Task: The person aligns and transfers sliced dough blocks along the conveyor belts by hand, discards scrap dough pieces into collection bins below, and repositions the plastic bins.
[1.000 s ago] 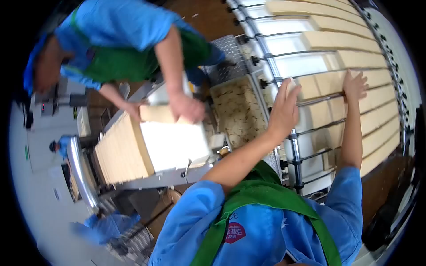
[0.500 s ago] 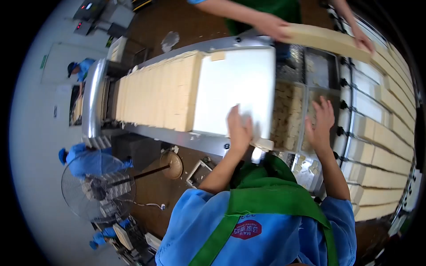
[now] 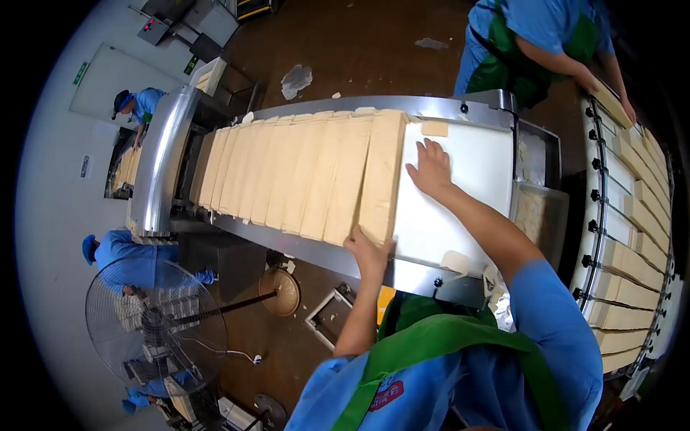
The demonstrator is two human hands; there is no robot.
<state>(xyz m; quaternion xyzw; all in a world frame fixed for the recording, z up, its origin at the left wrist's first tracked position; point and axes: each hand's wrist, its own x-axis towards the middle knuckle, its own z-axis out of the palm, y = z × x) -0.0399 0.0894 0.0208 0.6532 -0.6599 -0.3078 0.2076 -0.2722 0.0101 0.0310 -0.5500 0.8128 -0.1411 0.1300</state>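
Note:
A long row of pale cream sheets [image 3: 287, 172] stands packed on edge along the conveyor. The end slab [image 3: 382, 169] leans slightly away from the others, with a narrow dark gap behind it. My left hand [image 3: 369, 253] grips the near end of this slab, fingers in the gap and thumb on the other side. My right hand [image 3: 433, 169] is over the white belt [image 3: 467, 194], fingers spread, close to the slab's front face near its far end. It holds nothing. A small cream piece [image 3: 435, 128] lies beyond my right fingertips.
A co-worker [image 3: 546, 50] at the upper right handles a slab at a rack [image 3: 591, 208] holding several cream slabs. Bins [image 3: 539, 215] with scraps stand past the belt's end. A metal roller cover [image 3: 165, 158] spans the conveyor's far end. A fan [image 3: 154, 316] stands lower left.
My left hand has moved from the belt's near edge onto the end slab. My right hand has come from above the scrap bins to the belt. The co-worker has carried a slab rightward to the rack.

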